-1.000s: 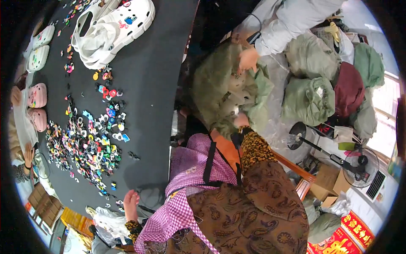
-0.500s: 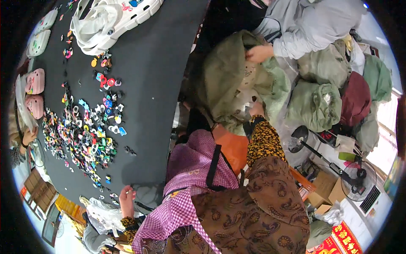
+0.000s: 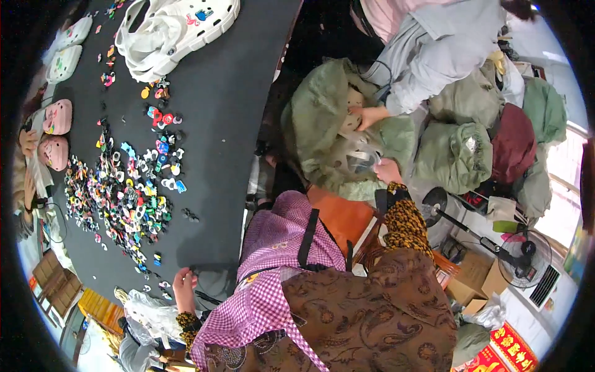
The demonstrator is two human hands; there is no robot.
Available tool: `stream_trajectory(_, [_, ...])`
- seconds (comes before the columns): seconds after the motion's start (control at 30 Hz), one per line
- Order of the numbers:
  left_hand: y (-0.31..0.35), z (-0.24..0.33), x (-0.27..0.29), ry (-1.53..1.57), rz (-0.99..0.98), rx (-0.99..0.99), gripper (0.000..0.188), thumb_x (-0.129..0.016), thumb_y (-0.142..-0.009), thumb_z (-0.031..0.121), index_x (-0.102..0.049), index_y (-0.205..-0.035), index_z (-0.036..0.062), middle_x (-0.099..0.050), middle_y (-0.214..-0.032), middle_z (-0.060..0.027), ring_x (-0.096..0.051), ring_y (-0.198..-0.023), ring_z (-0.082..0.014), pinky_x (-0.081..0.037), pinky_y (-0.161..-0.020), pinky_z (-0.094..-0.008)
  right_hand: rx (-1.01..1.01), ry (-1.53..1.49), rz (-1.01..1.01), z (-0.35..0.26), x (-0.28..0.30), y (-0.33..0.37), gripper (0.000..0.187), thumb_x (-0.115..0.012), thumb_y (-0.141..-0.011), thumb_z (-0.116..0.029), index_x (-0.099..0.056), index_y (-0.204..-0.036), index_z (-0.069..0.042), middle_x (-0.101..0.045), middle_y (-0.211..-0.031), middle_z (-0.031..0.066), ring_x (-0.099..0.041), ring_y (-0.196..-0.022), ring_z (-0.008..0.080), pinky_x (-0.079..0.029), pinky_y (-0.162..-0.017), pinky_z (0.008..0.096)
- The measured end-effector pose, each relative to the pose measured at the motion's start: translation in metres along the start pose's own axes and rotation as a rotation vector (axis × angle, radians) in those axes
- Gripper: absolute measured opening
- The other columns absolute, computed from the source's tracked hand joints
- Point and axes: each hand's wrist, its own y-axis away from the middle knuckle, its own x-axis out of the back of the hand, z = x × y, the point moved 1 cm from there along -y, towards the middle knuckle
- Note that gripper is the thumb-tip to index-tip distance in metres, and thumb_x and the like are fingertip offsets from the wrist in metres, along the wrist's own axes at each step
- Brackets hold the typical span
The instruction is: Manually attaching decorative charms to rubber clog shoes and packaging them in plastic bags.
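My right hand (image 3: 388,172) is closed on the edge of a clear plastic bag (image 3: 362,160) at the mouth of a large green woven sack (image 3: 319,105). A beige clog (image 3: 352,111) shows in the sack's opening, and a co-worker's hand (image 3: 370,116) touches it. My left hand (image 3: 185,288) is raised by the near edge of the black table (image 3: 217,124), its fingers curled together; whatever they hold is too small to make out. Beyond it lies a heap of small colourful shoe charms (image 3: 133,198).
A white clog (image 3: 176,43) with charms stands at the table's far end. Pink clogs (image 3: 57,118) and pale clogs (image 3: 64,64) line the left edge, where another person's hands show. Full sacks (image 3: 455,155) and a fan (image 3: 525,257) stand at right.
My right hand has shifted slightly right, drawing the clear plastic with it. The co-worker's hand has moved down onto the beige clog, and the sack's mouth gapes wider. My left hand has barely moved.
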Motion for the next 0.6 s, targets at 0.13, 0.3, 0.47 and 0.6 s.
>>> stream_trajectory(0.13, [0.002, 0.002, -0.001, 0.083, -0.023, -0.013, 0.028, -0.049, -0.089, 0.011, -0.055, -0.112, -0.0025, -0.062, -0.096, -0.0080, -0.060, -0.078, -0.0126, -0.047, -0.067, -0.0246, 0.055, -0.100, -0.037, -0.020, 0.011, 0.034, 0.012, -0.063, -0.076, -0.011, -0.061, -0.081, -0.001, -0.056, -0.065, 0.0014, -0.049, -0.053, 0.0113, -0.042, -0.048, 0.0260])
stream_trajectory(0.3, [0.013, -0.005, 0.004, 0.149, -0.025, -0.078, 0.028, -0.049, -0.089, 0.011, -0.054, -0.113, -0.0024, -0.062, -0.096, -0.0089, -0.060, -0.077, -0.0129, -0.047, -0.067, -0.0241, 0.284, 0.119, 0.146, -0.068, 0.021, 0.078, 0.017, -0.066, -0.070, -0.014, -0.064, -0.078, 0.001, -0.061, -0.064, 0.0075, -0.055, -0.058, 0.0159, -0.042, -0.053, 0.0314])
stream_trajectory(0.47, [0.018, -0.020, 0.011, 0.190, -0.015, -0.143, 0.028, -0.049, -0.089, 0.012, -0.054, -0.113, -0.0025, -0.062, -0.096, -0.0093, -0.059, -0.076, -0.0127, -0.047, -0.065, -0.0235, 0.558, 0.040, 0.255, -0.147, 0.041, 0.155, 0.014, -0.065, -0.070, -0.010, -0.066, -0.080, 0.000, -0.062, -0.070, 0.0056, -0.054, -0.064, 0.0125, -0.041, -0.056, 0.0284])
stream_trajectory(0.6, [0.025, -0.019, 0.011, 0.236, 0.012, -0.155, 0.029, -0.049, -0.090, 0.013, -0.054, -0.113, -0.0025, -0.062, -0.095, -0.0086, -0.059, -0.076, -0.0123, -0.046, -0.063, -0.0237, 0.493, -0.234, 0.296, -0.194, 0.058, 0.199, 0.012, -0.062, -0.073, -0.006, -0.065, -0.082, 0.001, -0.057, -0.067, -0.0019, -0.046, -0.058, 0.0063, -0.035, -0.052, 0.0213])
